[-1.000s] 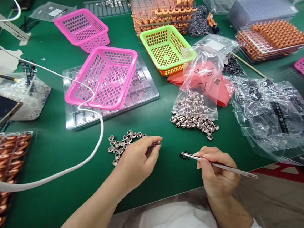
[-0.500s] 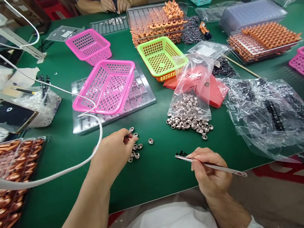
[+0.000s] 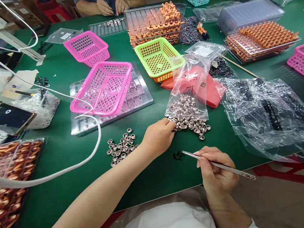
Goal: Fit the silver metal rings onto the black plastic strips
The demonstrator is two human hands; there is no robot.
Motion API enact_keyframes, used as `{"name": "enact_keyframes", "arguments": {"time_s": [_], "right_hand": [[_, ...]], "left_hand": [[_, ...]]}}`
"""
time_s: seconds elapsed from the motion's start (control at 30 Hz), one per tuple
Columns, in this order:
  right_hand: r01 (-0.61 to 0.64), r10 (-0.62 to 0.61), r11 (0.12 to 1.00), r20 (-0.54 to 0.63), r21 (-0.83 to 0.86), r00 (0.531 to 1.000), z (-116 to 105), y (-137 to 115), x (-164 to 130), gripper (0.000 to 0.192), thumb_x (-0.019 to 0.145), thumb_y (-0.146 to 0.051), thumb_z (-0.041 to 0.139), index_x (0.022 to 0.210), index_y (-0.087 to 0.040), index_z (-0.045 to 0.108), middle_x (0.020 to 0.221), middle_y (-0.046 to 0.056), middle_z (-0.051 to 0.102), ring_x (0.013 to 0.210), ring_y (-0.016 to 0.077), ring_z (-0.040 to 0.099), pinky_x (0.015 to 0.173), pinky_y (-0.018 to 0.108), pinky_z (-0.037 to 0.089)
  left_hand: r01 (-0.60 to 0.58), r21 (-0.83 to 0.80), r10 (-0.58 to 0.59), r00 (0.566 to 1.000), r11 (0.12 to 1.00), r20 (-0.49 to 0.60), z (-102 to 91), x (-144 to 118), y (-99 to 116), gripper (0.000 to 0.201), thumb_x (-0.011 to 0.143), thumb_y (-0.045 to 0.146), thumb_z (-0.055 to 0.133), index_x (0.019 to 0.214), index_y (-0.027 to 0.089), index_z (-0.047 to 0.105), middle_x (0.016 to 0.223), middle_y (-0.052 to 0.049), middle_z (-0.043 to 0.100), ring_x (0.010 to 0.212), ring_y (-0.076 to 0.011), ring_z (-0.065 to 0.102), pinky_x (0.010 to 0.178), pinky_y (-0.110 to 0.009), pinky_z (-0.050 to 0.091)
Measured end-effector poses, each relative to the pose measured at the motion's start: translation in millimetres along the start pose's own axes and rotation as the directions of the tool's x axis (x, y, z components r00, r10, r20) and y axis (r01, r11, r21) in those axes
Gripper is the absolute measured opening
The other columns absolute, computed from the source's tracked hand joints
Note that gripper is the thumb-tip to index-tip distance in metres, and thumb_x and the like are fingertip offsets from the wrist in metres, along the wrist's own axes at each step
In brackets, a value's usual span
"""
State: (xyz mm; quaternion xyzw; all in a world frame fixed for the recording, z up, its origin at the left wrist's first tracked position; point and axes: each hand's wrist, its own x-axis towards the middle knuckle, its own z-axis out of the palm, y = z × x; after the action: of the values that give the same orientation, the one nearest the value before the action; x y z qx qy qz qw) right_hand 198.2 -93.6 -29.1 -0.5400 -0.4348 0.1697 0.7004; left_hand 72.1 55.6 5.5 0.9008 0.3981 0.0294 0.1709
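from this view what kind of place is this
Most likely a small-parts assembly bench in a workshop: loose metal rings on a green mat, trays of orange parts, and tweezers in the right hand.

Left hand [image 3: 158, 136] at metal rings [image 3: 189, 123], right hand [image 3: 217, 174] gripping tweezers [image 3: 218, 165]

Silver ring caps [image 3: 189, 124]: heap spilling from mouth of clear bag [image 3: 189, 89], on green mat. Second loose cluster [image 3: 121, 147] well left. Steel tweezers [image 3: 218, 165]: slim, angled, tip beside tiny black bits [image 3: 177, 156].
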Motion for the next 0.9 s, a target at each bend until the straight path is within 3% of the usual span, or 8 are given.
{"name": "enact_keyframes", "arguments": {"time_s": [0.23, 0.37, 0.53, 0.67, 0.77, 0.9], "right_hand": [[0.051, -0.053, 0.998, 0.046, 0.047, 0.998, 1.4, -1.7, 3.7, 0.026, 0.083, -0.001, 0.064, 0.098, -0.022, 0.066, 0.082, 0.001, 0.070, 0.072, 0.0180, 0.071, 0.061, 0.036, 0.059], [0.023, -0.026, 0.998, 0.047, 0.060, 0.999, 0.4, -0.8, 2.2, 0.027, 0.083, 0.000, 0.064, 0.098, -0.021, 0.067, 0.084, 0.002, 0.071, 0.074, 0.0181, 0.070, 0.057, 0.033, 0.058], [-0.015, 0.013, 0.998, 0.034, 0.061, 0.999, 0.9, -0.9, 1.4, 0.024, 0.083, -0.001, 0.065, 0.097, -0.022, 0.067, 0.084, 0.002, 0.071, 0.076, 0.0183, 0.070, 0.053, 0.030, 0.056], [-0.050, 0.049, 0.998, 0.022, 0.032, 0.999, 3.3, -2.8, 3.3, 0.021, 0.084, -0.003, 0.066, 0.094, -0.022, 0.068, 0.085, 0.002, 0.072, 0.073, 0.0170, 0.068, 0.055, 0.030, 0.055], [-0.054, 0.053, 0.998, 0.020, 0.018, 0.998, 4.8, -5.9, 4.2, 0.020, 0.084, -0.003, 0.066, 0.093, -0.021, 0.068, 0.084, 0.002, 0.072, 0.073, 0.0169, 0.068, 0.056, 0.030, 0.055], [-0.042, 0.041, 0.999, 0.080, 0.023, 0.996, 8.4, -12.5, 2.6, 0.021, 0.084, -0.004, 0.067, 0.095, -0.023, 0.068, 0.083, 0.002, 0.072, 0.077, 0.0184, 0.069, 0.057, 0.032, 0.057]], "left_hand": [[-0.023, -0.087, 0.016, 0.997, 0.996, -0.077, 2.1, -6.8, -2.3, 0.019, 0.089, 0.013, 0.057, 0.098, 0.020, 0.072, 0.103, -0.008, 0.073, 0.092, -0.0226, 0.068, 0.070, -0.029, 0.049], [0.034, -0.305, -0.066, 0.993, 0.952, -0.094, -4.1, -24.2, -1.4, 0.012, 0.090, 0.019, 0.058, 0.094, 0.020, 0.070, 0.084, -0.003, 0.074, 0.071, -0.0161, 0.066, 0.066, -0.026, 0.047], [0.207, -0.558, -0.195, 0.977, 0.804, 0.082, -14.2, -54.3, 0.6, 0.014, 0.090, 0.029, 0.060, 0.093, 0.019, 0.070, 0.076, 0.000, 0.072, 0.060, -0.0120, 0.058, 0.057, -0.024, 0.042], [0.319, -0.730, -0.238, 0.947, 0.604, 0.217, -9.5, -66.7, -3.7, 0.019, 0.087, 0.030, 0.062, 0.097, 0.017, 0.072, 0.077, -0.001, 0.072, 0.062, -0.0116, 0.056, 0.056, -0.022, 0.042], [0.385, -0.789, -0.250, 0.921, 0.479, 0.298, -4.6, -68.5, -6.8, 0.018, 0.086, 0.029, 0.062, 0.093, 0.015, 0.071, 0.074, 0.000, 0.069, 0.061, -0.0108, 0.053, 0.056, -0.022, 0.041], [0.395, -0.823, -0.234, 0.917, 0.408, 0.324, -4.2, -68.5, -4.8, 0.015, 0.084, 0.026, 0.063, 0.090, 0.015, 0.071, 0.071, 0.001, 0.065, 0.060, -0.0103, 0.049, 0.056, -0.022, 0.039]]}}
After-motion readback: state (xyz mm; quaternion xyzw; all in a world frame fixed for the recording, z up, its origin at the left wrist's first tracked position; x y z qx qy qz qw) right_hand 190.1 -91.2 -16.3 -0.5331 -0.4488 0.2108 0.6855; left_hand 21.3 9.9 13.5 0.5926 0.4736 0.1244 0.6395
